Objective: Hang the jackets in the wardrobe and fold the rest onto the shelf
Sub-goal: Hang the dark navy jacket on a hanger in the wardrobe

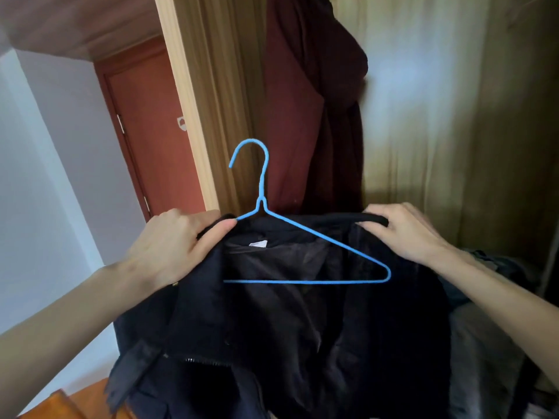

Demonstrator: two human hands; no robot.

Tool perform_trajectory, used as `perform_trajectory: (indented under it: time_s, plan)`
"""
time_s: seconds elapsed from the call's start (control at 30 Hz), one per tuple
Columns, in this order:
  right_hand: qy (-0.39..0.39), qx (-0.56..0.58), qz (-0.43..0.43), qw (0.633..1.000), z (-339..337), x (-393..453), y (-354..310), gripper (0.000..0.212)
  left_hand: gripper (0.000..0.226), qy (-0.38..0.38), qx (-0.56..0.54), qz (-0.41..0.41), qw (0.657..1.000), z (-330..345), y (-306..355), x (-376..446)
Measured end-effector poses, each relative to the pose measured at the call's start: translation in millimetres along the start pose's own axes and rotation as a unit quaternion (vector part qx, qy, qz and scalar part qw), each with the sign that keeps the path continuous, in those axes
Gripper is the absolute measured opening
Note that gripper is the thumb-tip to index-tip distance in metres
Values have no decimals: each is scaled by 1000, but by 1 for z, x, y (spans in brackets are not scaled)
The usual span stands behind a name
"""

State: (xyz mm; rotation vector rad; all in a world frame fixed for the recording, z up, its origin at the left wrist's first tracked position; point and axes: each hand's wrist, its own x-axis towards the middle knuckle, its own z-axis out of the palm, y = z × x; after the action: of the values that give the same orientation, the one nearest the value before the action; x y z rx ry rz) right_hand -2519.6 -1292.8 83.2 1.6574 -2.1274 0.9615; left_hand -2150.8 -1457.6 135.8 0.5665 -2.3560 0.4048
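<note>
Dark jacket (281,313), collar held up before the wardrobe (453,116), body hanging below both grips. Blue hanger (305,252) partly inside collar, long axis left to right, hook up. Left hand (178,246) pinching collar and hanger arm; right hand (405,231) gripping collar's far end. Maroon garment (302,101) hanging beyond.

We stand in a home bedroom or hallway, facing an open wooden wardrobe (453,116) with a dark red garment (302,116) hanging inside. To its left we see a plain white wall (45,176), a reddish-brown door (151,131) with hinges, and a patch of orange wooden floor (75,400).
</note>
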Motion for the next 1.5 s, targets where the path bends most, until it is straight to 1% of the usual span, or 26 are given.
perform_trajectory:
  time_s: [0.07, 0.1, 0.2, 0.3, 0.4, 0.47, 0.57, 0.63, 0.7, 0.77, 0.83, 0.9, 0.97, 1.0, 1.03, 1.07, 1.1, 1.13, 1.2, 1.23, 1.3, 1.33, 1.4, 1.43, 1.47, 1.5]
  plan:
    - [30, -46, -23, 998, -24, 4, -7, 11, 54, 26, 72, 14, 997, 6, 5, 0]
    - [40, -70, -39, 996, -35, 6, -11, 13, 53, 41, 107, 17, 993, 9, 7, 2]
    - [58, -146, -80, 984, -68, 10, -18, 19, 52, 65, 171, 10, 983, 10, 21, 11]
    - [61, -234, -128, 962, -98, 7, -22, 23, 51, 91, 180, 3, 979, 0, 34, 23]
    - [36, -303, -190, 933, -126, 3, -24, 29, 50, 126, 181, -11, 975, -10, 39, 33]
    - [15, -327, -194, 925, -135, 2, -24, 27, 51, 142, 183, -21, 973, -10, 42, 38]
    - [0, -338, -142, 931, -142, 3, -18, 27, 50, 159, 175, -27, 971, -6, 53, 41]
    - [-8, -297, -101, 949, -144, 1, -16, 22, 50, 162, 171, -28, 971, -3, 62, 41]
    - [-32, -183, -53, 981, -146, -1, -20, 9, 50, 159, 162, -35, 973, 0, 72, 40]
    - [-51, -75, -5, 996, -148, -1, -28, 13, 50, 155, 147, -49, 976, 5, 83, 42]
    - [-72, 5, 11, 997, -148, -2, -36, 17, 48, 157, 120, -66, 978, 9, 94, 45]
    - [-90, 62, -5, 994, -145, -7, -41, 28, 46, 176, 77, -82, 978, 11, 103, 49]
    - [-90, 100, -37, 990, -137, -15, -42, 48, 47, 207, 28, -92, 974, 10, 109, 51]
    - [-56, 101, -62, 991, -132, -18, -38, 50, 49, 218, 9, -96, 971, 9, 110, 52]
    - [3, 88, -92, 992, -127, -19, -33, 45, 51, 226, -5, -99, 969, 8, 111, 51]
    - [70, 60, -123, 988, -122, -19, -26, 34, 52, 230, -15, -97, 968, 7, 112, 50]
    - [105, 38, -143, 983, -118, -19, -21, 23, 52, 232, -24, -92, 968, 8, 114, 49]
    - [97, 27, -152, 983, -115, -21, -16, 21, 52, 233, -30, -86, 968, 9, 116, 48]
    - [20, 21, -145, 989, -106, -25, -8, 34, 51, 232, -34, -78, 969, 11, 123, 47]
    - [1, -1, -143, 990, -101, -29, -6, 42, 52, 229, -37, -77, 970, 13, 126, 47]
    - [5, -54, -151, 987, -97, -34, -5, 52, 52, 217, -42, -75, 972, 16, 130, 47]
    - [18, -64, -160, 985, -98, -34, -6, 49, 52, 210, -43, -73, 974, 18, 131, 47]
    - [52, -33, -189, 980, -104, -32, -13, 31, 50, 201, -51, -58, 977, 19, 131, 50]
    - [60, 6, -199, 978, -108, -30, -16, 20, 47, 202, -60, -48, 976, 18, 130, 52]
    - [63, 53, -196, 977, -114, -27, -17, 16, 43, 204, -70, -41, 976, 15, 129, 55]
    - [59, 98, -182, 977, -120, -24, -17, 15, 39, 202, -75, -36, 976, 12, 126, 59]
